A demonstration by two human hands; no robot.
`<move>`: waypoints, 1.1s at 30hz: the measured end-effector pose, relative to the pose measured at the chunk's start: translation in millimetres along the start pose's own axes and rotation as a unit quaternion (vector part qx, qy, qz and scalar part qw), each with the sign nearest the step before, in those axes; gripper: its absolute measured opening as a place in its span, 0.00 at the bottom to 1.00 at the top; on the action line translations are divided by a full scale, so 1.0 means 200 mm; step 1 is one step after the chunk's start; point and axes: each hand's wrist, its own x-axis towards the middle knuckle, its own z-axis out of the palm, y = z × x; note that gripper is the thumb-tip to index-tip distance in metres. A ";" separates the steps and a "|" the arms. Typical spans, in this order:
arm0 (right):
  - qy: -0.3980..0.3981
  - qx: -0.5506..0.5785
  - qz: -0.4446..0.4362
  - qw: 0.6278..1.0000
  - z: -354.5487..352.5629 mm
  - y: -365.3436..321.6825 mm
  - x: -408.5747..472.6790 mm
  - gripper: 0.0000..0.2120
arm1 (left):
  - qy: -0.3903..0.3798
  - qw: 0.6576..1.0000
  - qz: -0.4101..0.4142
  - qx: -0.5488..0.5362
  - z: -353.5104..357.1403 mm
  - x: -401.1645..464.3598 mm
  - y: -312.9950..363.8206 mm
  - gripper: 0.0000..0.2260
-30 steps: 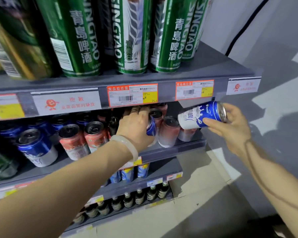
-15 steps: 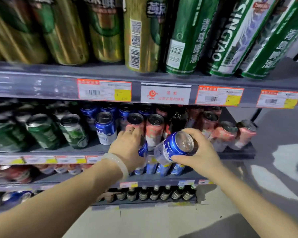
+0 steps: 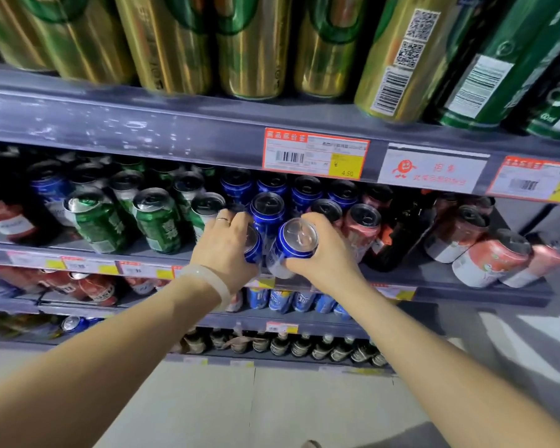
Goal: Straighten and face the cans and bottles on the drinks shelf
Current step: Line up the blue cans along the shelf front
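Right hand (image 3: 324, 253) curls round a blue-and-white aluminium drink can (image 3: 290, 247), tilted at the front edge of the grey metal middle shelf (image 3: 434, 276). Left hand (image 3: 227, 247), with a pale bangle (image 3: 212, 282) at the wrist, grips a second blue can (image 3: 252, 245) just beside it. Directly behind stands an upright blue can (image 3: 267, 210), with more blue ones further back. Green cans (image 3: 156, 221) crowd the left side; salmon-pink cans (image 3: 362, 227) and a dark bottle (image 3: 398, 231) close in on the right.

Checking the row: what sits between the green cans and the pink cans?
Head view: blue cans, two of them held by the left hand and right hand.
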 end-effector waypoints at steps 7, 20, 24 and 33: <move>-0.011 -0.132 0.024 0.991 -0.01 -0.07 0.10 0.37 | -0.026 1.000 -0.002 0.013 -0.02 0.10 0.00 0.32; -0.048 -0.276 0.020 0.960 0.04 -0.12 0.20 0.38 | -0.065 0.979 0.038 0.188 -0.03 0.22 0.01 0.30; -0.031 -0.319 0.035 0.946 0.08 -0.14 0.21 0.34 | -0.057 0.973 0.050 0.218 -0.01 0.22 0.00 0.33; 0.089 -0.237 -0.035 0.967 0.04 -0.18 0.31 0.23 | 0.008 0.987 0.025 0.159 0.02 0.06 -0.14 0.38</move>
